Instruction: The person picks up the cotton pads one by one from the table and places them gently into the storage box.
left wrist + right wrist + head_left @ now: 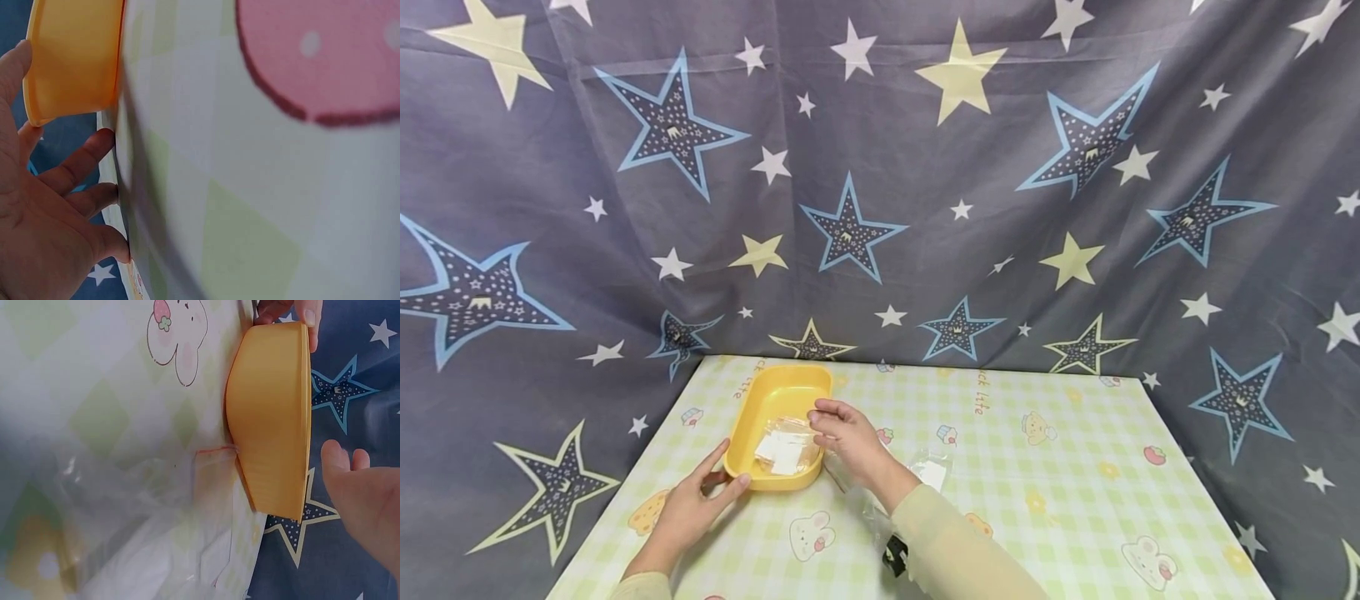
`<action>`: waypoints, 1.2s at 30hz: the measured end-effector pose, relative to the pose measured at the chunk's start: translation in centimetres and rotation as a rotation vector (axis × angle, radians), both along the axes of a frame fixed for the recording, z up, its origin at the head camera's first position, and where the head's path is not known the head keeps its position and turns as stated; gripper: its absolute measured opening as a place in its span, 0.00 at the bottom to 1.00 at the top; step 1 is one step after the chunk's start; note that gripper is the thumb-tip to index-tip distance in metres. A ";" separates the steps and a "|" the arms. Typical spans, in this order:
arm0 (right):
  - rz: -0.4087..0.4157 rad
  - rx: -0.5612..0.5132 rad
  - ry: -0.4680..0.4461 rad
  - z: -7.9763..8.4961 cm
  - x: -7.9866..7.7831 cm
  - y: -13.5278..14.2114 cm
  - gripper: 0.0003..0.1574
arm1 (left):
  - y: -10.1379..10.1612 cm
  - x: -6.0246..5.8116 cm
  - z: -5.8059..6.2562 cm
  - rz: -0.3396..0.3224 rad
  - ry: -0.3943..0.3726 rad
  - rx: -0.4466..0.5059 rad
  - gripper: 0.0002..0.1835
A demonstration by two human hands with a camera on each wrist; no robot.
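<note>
Table cover: sideways reddish lettering "ck life" by table's far edge, first part cut off; second print, "life" legible, near far left corner.

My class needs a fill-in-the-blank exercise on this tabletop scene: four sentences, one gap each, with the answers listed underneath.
1. In the head view, the tray with clear packaging inside is coloured ____.
2. The hand touching the tray's near-left corner is the person's ____.
3. As the wearer sees it, a loose packet lies on the checked cloth to the tray's ____.
4. The dark backdrop is printed with large and small ____.

Missing words: yellow; left; right; stars.
</note>
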State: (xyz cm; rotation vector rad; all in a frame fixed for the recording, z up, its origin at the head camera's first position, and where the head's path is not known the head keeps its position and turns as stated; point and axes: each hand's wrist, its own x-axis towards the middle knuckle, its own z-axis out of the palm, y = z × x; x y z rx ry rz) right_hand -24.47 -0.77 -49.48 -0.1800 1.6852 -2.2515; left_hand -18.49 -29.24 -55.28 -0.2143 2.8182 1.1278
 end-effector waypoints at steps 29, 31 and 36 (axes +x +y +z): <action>-0.089 0.401 0.207 -0.3 2.0 18.7 0.38 | -0.4 -0.2 0.0 0.001 -0.004 -0.010 0.54; -0.094 0.431 0.231 -0.1 2.1 20.0 0.38 | -0.4 -0.2 -0.1 -0.001 -0.009 -0.011 0.54; -0.099 0.637 0.378 0.5 2.7 22.3 0.39 | -0.1 -0.3 -0.2 -0.005 -0.015 -0.006 0.53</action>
